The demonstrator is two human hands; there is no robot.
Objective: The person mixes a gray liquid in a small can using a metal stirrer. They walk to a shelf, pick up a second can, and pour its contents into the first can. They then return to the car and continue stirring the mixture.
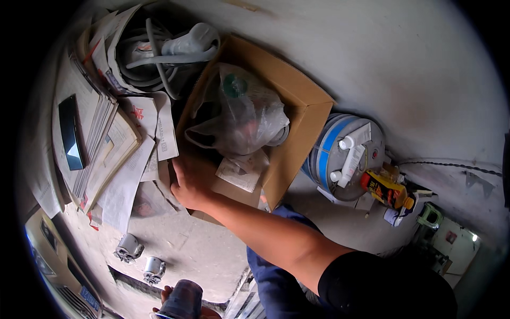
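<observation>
On the left edge of the paper pile [102,151], a dark phone [70,133] is laid flat, while loose sheets are spread toward the carton. Behind the pile, a coil of grey hose [154,74] is stowed. Lower down, on the pale surface [212,252], two small silvery cylinders [128,248] [154,269] are set near each other, short of its left edge.

To the right of these, at the bottom of the view, a dark cylindrical piece [183,299] is gripped in the left hand [209,313], with fingers visible on both sides of it and its flared end turned down. Next along, the right hand [187,185] is stretched to the lower-left corner of the open carton [298,135], where cardboard and papers meet. The fingertips are partly hidden there; whether they are closed on the flap or a sheet, or merely rested against it, cannot be told.

Within the carton, a knotted clear bag [244,114] is seated toward the middle, with a slip of paper [245,173] beneath it, by the lower edge. Beyond the carton's right corner, white tubes [351,162] are placed on a grey drum [329,151], and a yellow-and-black bottle [387,190] is seen beside its lower rim.

By appearances, the carton's corner is being reached for or steadied while the cylindrical piece is kept in hand; for the next move, a sure hold at that corner is called for, with loose sheets left undisturbed.
</observation>
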